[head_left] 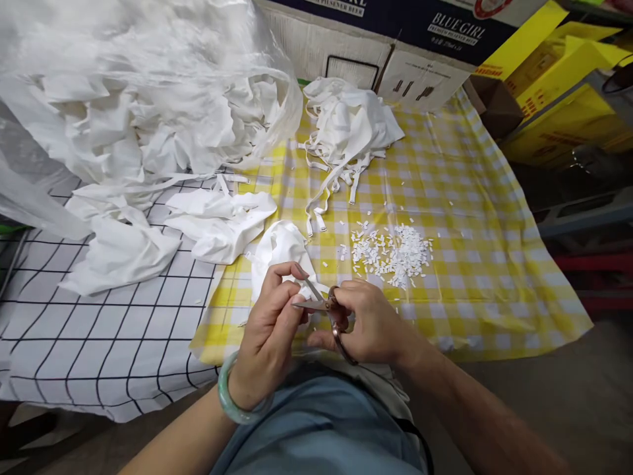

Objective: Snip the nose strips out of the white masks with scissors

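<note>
Centrally, right grip [368, 320] wrapped around open scissors [326, 305], left grip [271, 330] pinching white cloth [283, 245], most lying just beyond.

The left hand [271, 324] partly hides white cloth [279, 245].

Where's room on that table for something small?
Right of the heap of small white snippets, yellow-and-white checked cloth lies mostly open. Front left, white black-gridded cloth shows bare before the crumpled white fabric pieces. Crowded: back left, around the clear plastic bag, and front centre, where the right hand holds metal scissors beside the left hand.
</note>
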A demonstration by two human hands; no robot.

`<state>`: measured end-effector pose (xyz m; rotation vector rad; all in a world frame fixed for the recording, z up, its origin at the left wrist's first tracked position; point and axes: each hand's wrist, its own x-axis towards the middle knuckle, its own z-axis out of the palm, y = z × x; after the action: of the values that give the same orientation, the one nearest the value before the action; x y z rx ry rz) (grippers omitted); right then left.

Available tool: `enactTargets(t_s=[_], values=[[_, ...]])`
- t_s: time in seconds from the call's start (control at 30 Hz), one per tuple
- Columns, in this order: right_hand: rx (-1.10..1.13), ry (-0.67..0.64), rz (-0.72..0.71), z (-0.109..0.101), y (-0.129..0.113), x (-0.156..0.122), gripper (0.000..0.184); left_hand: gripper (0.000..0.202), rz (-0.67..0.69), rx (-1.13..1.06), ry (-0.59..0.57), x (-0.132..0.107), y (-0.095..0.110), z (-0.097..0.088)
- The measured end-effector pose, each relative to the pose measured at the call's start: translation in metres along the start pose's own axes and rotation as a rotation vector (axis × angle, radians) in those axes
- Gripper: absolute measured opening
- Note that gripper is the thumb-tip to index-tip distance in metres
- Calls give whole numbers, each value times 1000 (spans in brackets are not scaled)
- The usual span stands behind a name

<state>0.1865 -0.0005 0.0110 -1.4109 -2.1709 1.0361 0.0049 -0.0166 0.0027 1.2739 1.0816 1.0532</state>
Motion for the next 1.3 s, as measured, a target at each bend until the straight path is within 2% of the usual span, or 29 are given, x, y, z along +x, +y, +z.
enactTargets(t_s=[0.2,0.73,0.9,1.13,1.3], values=[[58,-27,54,-1,-3,0,51,29,11,35,-5,0,0,1],[53,-41,67,0,-3,2,49,28,116,29,-47,-1,-5,3],[61,-43,92,1,0,1,48,27,105,21,-52,1,-6,5],[83,-23,178,1,7,-8,49,26,119,32,-70,4,-10,12],[81,32,299,-1,20,-25,48,28,126,119,-175,15,-11,23]])
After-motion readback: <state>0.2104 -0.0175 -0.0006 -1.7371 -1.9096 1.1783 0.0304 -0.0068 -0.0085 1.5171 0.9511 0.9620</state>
